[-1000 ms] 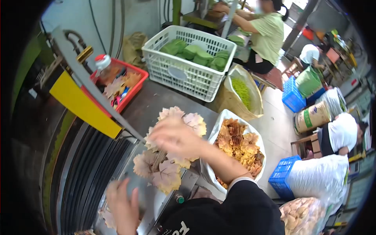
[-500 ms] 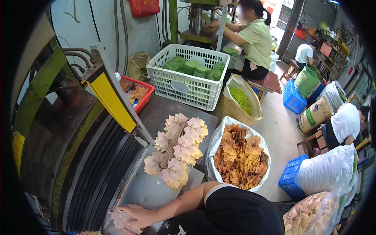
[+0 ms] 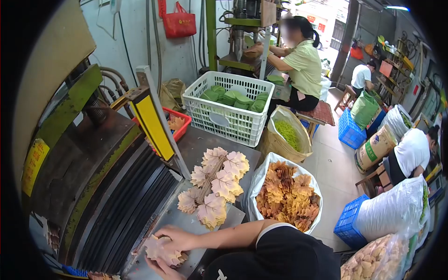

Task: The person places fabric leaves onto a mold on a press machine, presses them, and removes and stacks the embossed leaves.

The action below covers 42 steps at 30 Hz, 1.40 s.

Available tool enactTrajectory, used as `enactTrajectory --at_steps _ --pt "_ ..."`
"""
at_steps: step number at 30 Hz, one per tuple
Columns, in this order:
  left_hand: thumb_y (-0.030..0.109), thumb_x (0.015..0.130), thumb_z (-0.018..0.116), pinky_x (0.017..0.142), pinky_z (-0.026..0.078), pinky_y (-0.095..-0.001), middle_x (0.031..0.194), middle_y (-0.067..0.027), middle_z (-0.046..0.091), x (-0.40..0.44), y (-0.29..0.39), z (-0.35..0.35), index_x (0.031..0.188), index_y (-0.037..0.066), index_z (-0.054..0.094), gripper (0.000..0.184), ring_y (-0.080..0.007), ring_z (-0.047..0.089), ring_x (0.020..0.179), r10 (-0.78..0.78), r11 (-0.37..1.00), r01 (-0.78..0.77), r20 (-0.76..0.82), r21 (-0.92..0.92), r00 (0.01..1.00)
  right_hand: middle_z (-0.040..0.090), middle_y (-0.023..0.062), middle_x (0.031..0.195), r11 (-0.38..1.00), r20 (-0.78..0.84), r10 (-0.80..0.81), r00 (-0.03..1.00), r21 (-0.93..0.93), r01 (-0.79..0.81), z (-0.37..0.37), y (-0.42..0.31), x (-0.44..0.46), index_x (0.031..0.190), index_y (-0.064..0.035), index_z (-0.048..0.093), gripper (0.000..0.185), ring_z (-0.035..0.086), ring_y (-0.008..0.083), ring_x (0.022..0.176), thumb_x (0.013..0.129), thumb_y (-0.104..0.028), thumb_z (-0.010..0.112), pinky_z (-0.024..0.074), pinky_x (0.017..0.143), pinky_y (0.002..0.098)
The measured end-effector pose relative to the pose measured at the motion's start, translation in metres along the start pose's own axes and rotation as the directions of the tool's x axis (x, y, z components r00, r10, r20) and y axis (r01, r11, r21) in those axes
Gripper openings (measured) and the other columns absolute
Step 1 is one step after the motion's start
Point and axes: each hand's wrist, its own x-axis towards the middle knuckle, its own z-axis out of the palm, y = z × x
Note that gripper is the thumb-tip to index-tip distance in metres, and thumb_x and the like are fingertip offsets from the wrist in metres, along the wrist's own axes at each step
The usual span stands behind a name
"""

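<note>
Now clasping the small pale-beige stack of lobed leaves [image 3: 158,248] over the grey metal table [image 3: 184,223] with right grip [image 3: 176,237] and left grip [image 3: 162,270], against one visible earlier. Reaching leftward with right forearm [image 3: 228,235], palm down

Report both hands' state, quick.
Left hand: touching the stack of pale maple-shaped leaves; grip cannot be told.
Right hand: closed on that same stack.

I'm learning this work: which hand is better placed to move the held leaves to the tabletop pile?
Right hand, probably: it touches the held leaves nearer the tabletop pile; the left hand sits farther away.
</note>
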Motion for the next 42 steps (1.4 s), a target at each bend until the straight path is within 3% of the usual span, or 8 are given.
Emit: enactTrajectory --at_steps 2,3,9,20,30,33,38,42 --pt "0.037 0.101 0.041 0.109 0.032 -0.0437 0.136 -0.0272 0.047 0.002 0.01 -0.001 0.137 -0.004 0.043 0.055 -0.0399 0.045 0.125 0.189 0.982 -0.19 -0.071 -0.005 0.979 0.059 0.0141 0.107 0.998 0.021 -0.004 1.0 -0.061 0.005 -0.009 -0.003 0.008 0.106 -0.0067 0.061 0.034 0.053 0.0298 0.107 0.08 -0.026 0.07 0.0427 0.09 0.0371" --pt "0.014 0.092 0.057 0.104 0.035 -0.0391 0.13 -0.0196 0.049 0.029 -0.058 -0.006 0.134 0.0 0.048 0.045 -0.032 0.049 0.119 0.035 0.934 -0.06 -0.079 -0.351 0.996 0.06 0.012 0.101 1.0 0.058 0.023 0.998 -0.019 -0.022 -0.013 -0.007 0.011 0.1 -0.007 0.062 0.029 0.054 0.0283 0.103 0.079 -0.025 0.071 0.0434 0.087 0.0364" --pt "0.013 0.091 0.058 0.105 0.033 -0.0396 0.137 -0.0169 0.044 0.056 -0.056 -0.032 0.141 0.002 0.041 0.054 -0.0284 0.044 0.126 0.435 0.855 -0.436 0.069 0.279 0.898 0.062 0.0085 0.092 0.917 0.024 -0.231 0.973 -0.33 0.226 -0.028 -0.021 0.017 0.096 -0.0084 0.064 0.016 0.058 0.0302 0.093 0.088 -0.021 0.06 0.0461 0.083 0.0417" --pt "0.004 0.081 0.064 0.1 0.035 -0.0421 0.121 -0.018 0.055 0.079 -0.026 -0.025 0.105 -0.001 0.062 0.025 -0.0339 0.049 0.115 0.391 0.827 -0.465 0.271 0.316 0.88 0.065 0.009 0.093 0.839 0.023 -0.353 0.935 -0.435 0.327 -0.04 -0.028 0.014 0.097 -0.0087 0.063 0.017 0.061 0.0299 0.096 0.088 -0.021 0.056 0.0471 0.084 0.0423" --pt "0.009 0.077 0.066 0.1 0.033 -0.0462 0.124 -0.0199 0.053 0.081 -0.034 -0.031 0.107 0.001 0.061 0.032 -0.0387 0.048 0.112 0.515 0.519 -0.628 0.374 0.58 0.771 0.062 0.0091 0.083 0.982 0.158 -0.125 0.979 0.161 0.099 -0.073 -0.06 -0.003 0.099 -0.0031 0.059 0.024 0.059 0.0232 0.078 0.097 -0.026 0.053 0.0461 0.072 0.0351" --pt "0.014 0.077 0.066 0.099 0.033 -0.045 0.124 -0.0205 0.053 0.061 -0.001 -0.023 0.119 0.002 0.058 0.045 -0.0395 0.048 0.113 0.381 0.71 -0.439 0.225 0.55 0.897 0.06 0.004 0.08 0.955 0.252 -0.168 0.953 0.28 0.094 -0.069 -0.049 -0.006 0.098 -0.0021 0.06 0.023 0.055 0.0142 0.075 0.097 -0.025 0.057 0.0444 0.068 0.0299" --pt "0.02 0.092 0.054 0.099 0.041 -0.0437 0.126 -0.0198 0.055 0.06 0.006 -0.037 0.127 0.0 0.054 0.04 -0.0347 0.053 0.114 0.606 0.456 -0.702 0.386 0.548 0.695 0.058 -0.0013 0.079 0.759 0.445 -0.089 0.891 0.61 -0.228 -0.073 -0.04 -0.006 0.094 -0.0013 0.062 0.021 0.052 0.0073 0.074 0.094 -0.023 0.062 0.043 0.067 0.0241" --pt "-0.002 0.089 0.056 0.084 0.052 -0.0394 0.121 -0.0173 0.057 0.059 0.008 -0.031 0.117 0.001 0.06 0.029 -0.0284 0.059 0.104 0.671 0.587 -0.696 0.233 0.413 0.704 0.059 -0.0017 0.082 0.889 0.397 -0.145 0.906 0.454 -0.057 -0.071 -0.04 -0.004 0.096 -0.0016 0.064 0.019 0.052 0.0055 0.074 0.093 -0.02 0.064 0.0434 0.067 0.0236"
